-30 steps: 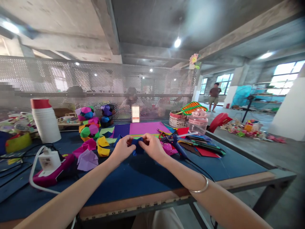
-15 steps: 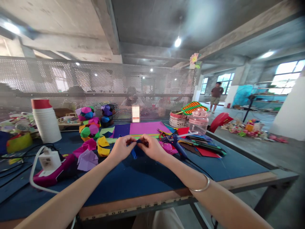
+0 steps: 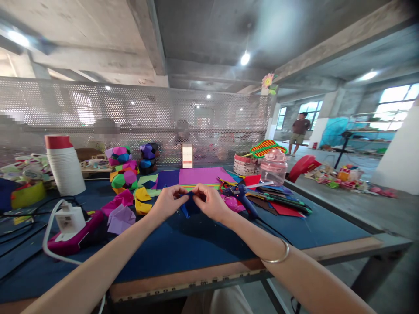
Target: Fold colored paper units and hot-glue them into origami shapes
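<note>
A piece of folded blue paper [image 3: 187,207] is held up over the table between my two hands. My left hand [image 3: 169,202] pinches it from the left, thumb and fingers closed. From the other side my right hand [image 3: 211,203] grips its right part with closed fingertips, a silver bangle on that wrist. The fingers cover much of the paper. Just right of my right hand lies a blue glue gun [image 3: 244,200] with a clear glue stick in it. Yellow folded paper [image 3: 142,201] and lilac folded paper [image 3: 121,219] lie left of my left hand.
Coloured paper balls [image 3: 124,179] stand behind the folded pieces. At left are stacked paper cups [image 3: 65,170] and a magenta power strip [image 3: 70,240] with a white plug and cable. A pink bottle [image 3: 273,168], a woven basket [image 3: 246,165] and purple sheets [image 3: 204,175] are farther back. A person [image 3: 299,131] stands beyond.
My hands have moved slightly apart, and more of the blue paper shows between them. Both still hold it. The whole view has shifted very slightly.
</note>
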A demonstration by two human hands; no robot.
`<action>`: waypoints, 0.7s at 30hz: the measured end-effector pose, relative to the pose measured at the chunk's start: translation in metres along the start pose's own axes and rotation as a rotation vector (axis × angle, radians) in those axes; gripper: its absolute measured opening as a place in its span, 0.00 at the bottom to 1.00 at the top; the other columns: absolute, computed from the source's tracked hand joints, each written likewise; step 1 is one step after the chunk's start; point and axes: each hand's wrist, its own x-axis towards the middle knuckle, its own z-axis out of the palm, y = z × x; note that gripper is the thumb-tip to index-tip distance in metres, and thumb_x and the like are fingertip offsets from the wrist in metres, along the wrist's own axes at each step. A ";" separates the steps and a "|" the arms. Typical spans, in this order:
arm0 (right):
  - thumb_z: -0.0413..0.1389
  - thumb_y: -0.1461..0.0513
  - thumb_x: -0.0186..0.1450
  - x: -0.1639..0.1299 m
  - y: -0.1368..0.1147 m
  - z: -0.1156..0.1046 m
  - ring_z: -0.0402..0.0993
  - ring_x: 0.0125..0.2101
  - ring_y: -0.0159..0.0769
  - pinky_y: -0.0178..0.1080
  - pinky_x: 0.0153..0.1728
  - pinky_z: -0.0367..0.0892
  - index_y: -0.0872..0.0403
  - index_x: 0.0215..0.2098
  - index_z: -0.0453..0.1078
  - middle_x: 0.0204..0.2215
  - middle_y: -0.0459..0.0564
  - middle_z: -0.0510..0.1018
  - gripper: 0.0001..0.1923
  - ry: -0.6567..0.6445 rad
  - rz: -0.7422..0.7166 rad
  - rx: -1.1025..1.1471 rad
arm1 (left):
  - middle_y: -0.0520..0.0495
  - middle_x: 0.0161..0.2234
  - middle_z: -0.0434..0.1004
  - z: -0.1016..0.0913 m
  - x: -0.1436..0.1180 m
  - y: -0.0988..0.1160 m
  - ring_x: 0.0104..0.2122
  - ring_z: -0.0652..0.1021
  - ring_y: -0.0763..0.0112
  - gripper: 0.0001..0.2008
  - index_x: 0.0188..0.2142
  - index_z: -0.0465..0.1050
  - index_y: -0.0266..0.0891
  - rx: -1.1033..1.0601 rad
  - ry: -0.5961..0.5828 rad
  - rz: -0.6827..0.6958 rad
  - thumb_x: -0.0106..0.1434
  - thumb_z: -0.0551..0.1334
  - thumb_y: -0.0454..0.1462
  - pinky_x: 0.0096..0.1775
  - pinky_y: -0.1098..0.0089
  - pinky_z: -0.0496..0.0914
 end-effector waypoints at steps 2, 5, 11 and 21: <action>0.50 0.66 0.59 0.000 -0.001 0.000 0.61 0.23 0.26 0.30 0.26 0.57 0.56 0.32 0.66 0.22 0.41 0.66 0.03 0.007 -0.012 0.012 | 0.49 0.26 0.75 0.000 -0.001 0.002 0.22 0.72 0.76 0.11 0.31 0.72 0.34 -0.067 0.004 -0.029 0.49 0.64 0.38 0.25 0.75 0.64; 0.50 0.65 0.60 0.000 -0.004 -0.001 0.63 0.24 0.27 0.30 0.27 0.59 0.56 0.32 0.67 0.23 0.42 0.68 0.04 0.013 -0.020 0.015 | 0.51 0.23 0.74 -0.001 -0.003 0.007 0.20 0.71 0.77 0.11 0.30 0.71 0.34 -0.188 0.010 -0.108 0.47 0.66 0.38 0.22 0.77 0.63; 0.50 0.66 0.60 0.002 -0.008 -0.002 0.69 0.29 0.30 0.32 0.33 0.64 0.56 0.33 0.70 0.27 0.45 0.74 0.07 0.040 -0.045 0.076 | 0.51 0.22 0.73 -0.004 -0.005 0.013 0.19 0.72 0.76 0.13 0.30 0.73 0.34 -0.388 -0.032 -0.255 0.46 0.68 0.39 0.22 0.74 0.67; 0.52 0.68 0.60 0.000 -0.005 -0.005 0.74 0.32 0.33 0.35 0.36 0.66 0.55 0.34 0.74 0.30 0.48 0.79 0.09 0.089 -0.126 -0.064 | 0.50 0.26 0.74 -0.007 -0.007 0.016 0.23 0.74 0.75 0.15 0.33 0.74 0.33 -0.527 -0.100 -0.316 0.47 0.69 0.40 0.26 0.73 0.71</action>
